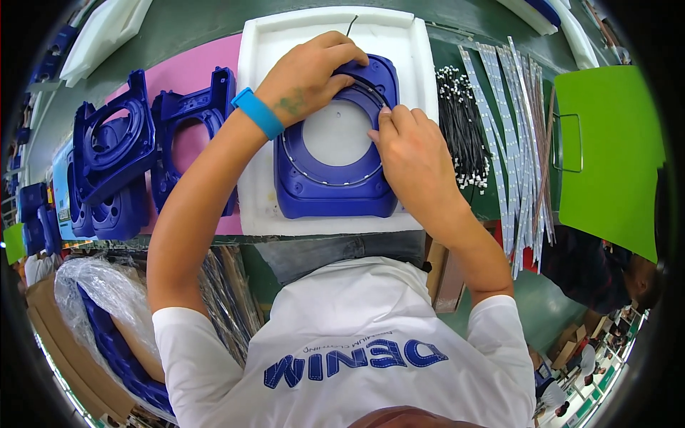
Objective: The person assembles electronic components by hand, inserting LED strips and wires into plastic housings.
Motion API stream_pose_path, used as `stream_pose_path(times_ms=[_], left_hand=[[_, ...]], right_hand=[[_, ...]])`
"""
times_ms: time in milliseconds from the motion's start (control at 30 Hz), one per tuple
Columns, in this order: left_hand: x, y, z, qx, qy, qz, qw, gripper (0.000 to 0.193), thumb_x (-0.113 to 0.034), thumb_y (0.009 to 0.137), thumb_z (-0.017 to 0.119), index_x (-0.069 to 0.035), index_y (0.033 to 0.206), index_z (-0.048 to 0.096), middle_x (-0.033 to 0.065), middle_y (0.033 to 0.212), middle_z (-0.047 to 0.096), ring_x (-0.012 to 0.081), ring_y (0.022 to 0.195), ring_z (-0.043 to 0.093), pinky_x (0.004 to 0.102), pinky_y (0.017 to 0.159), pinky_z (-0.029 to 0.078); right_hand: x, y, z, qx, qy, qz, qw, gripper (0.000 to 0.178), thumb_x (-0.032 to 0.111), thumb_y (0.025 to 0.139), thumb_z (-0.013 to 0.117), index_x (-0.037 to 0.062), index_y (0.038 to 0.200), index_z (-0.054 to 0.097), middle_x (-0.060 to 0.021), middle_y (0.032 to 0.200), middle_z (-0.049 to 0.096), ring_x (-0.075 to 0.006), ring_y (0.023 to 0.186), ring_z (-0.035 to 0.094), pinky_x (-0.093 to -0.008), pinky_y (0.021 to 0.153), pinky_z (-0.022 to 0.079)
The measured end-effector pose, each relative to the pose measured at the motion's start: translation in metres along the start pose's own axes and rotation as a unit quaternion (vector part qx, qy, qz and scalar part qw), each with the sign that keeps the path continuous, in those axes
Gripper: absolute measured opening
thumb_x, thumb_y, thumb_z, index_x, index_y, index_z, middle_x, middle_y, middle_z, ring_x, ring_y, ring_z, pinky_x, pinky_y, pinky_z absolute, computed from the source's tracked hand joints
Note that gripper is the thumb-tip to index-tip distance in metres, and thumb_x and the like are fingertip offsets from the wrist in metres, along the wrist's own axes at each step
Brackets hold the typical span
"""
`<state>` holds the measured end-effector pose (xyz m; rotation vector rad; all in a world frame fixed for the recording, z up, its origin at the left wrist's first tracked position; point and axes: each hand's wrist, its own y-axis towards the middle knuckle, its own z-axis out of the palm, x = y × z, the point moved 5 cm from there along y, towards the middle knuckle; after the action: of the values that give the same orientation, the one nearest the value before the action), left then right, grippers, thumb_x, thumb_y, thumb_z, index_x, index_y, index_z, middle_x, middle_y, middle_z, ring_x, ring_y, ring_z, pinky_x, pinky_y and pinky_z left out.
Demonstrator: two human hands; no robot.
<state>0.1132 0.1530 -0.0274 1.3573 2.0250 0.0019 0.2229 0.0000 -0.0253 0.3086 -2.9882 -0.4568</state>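
A blue plastic housing with a round central opening lies flat in front of me. A thin light strip with pale dots runs round the groove of its ring. My left hand, with a blue wristband, curls over the housing's top edge, its thumb on the ring's upper part. At the ring's right side, my right hand pinches the strip between thumb and fingertips, which partly hide it. A dark thin cable sticks up beyond the housing.
The housing lies in a white foam tray. Several blue housings are stacked on a pink sheet at left. At right lie bundled black cables with white connectors, long light strips and a green panel.
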Motion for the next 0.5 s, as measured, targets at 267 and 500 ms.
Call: stream_pose_path(times_ms=[267,500], left_hand=[[-0.005,0.004,0.002,0.014,0.045,-0.031,0.998,0.041,-0.003,0.085,0.079,-0.01,0.124,0.069,0.0119,0.12,0.067,0.0349,0.111,0.067,0.0415,0.098,0.056],[-0.013,-0.018,-0.018,-0.066,0.074,-0.053,0.994,0.052,-0.01,0.083,0.083,-0.007,0.133,0.068,0.0168,0.125,0.068,0.0389,0.116,0.065,0.0439,0.102,0.054]], right_hand=[[0.001,0.001,-0.001,0.005,-0.004,0.0,1.0,0.021,0.016,0.091,0.074,-0.0038,0.099,0.073,-0.01,0.091,0.061,-0.0264,0.085,0.062,-0.0393,0.073,0.051],[0.002,-0.003,-0.017,-0.012,0.066,0.007,0.998,0.04,0.023,0.09,0.078,-0.0054,0.117,0.071,-0.0137,0.102,0.063,-0.0304,0.09,0.062,-0.041,0.077,0.051]])
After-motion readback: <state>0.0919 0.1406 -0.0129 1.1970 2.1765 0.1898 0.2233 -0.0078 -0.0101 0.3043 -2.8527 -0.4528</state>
